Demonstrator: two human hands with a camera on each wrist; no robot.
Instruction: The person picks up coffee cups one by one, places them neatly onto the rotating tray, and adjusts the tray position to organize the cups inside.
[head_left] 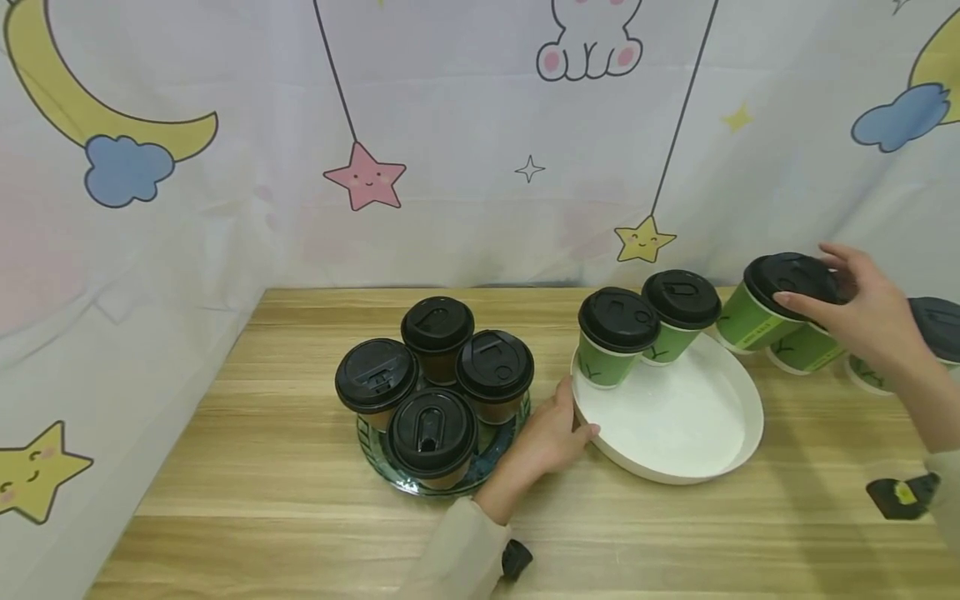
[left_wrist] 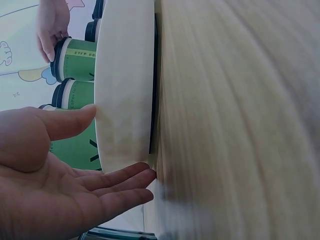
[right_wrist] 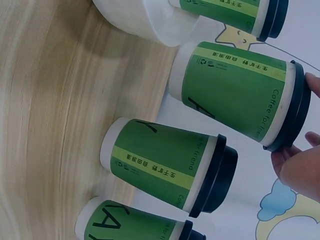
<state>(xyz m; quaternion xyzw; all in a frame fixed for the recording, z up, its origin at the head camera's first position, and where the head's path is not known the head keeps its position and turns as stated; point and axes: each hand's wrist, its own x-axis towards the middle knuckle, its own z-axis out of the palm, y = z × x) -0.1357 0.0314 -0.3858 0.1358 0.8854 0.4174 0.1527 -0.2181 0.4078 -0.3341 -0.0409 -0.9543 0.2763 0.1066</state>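
A green paper coffee cup (head_left: 757, 321) with a black lid is in my right hand (head_left: 873, 308), whose thumb and fingers grip it by the lid from above. Its base is off the table, beside a white round tray (head_left: 697, 433), as the right wrist view shows. My left hand (head_left: 551, 429) touches the tray's left side, thumb at the rim and fairly straight fingers along the outer wall (left_wrist: 125, 100). Two more green cups, one (head_left: 615, 337) at the tray's left edge and another (head_left: 678, 312) behind it, stand upright in the tray.
Left of the tray, several brown cups with black lids (head_left: 435, 433) stand on a greenish glass plate (head_left: 382, 467). More green cups (right_wrist: 160, 162) stand on the wooden table (head_left: 285, 533) at the right. A printed cloth (head_left: 465, 100) hangs behind the table.
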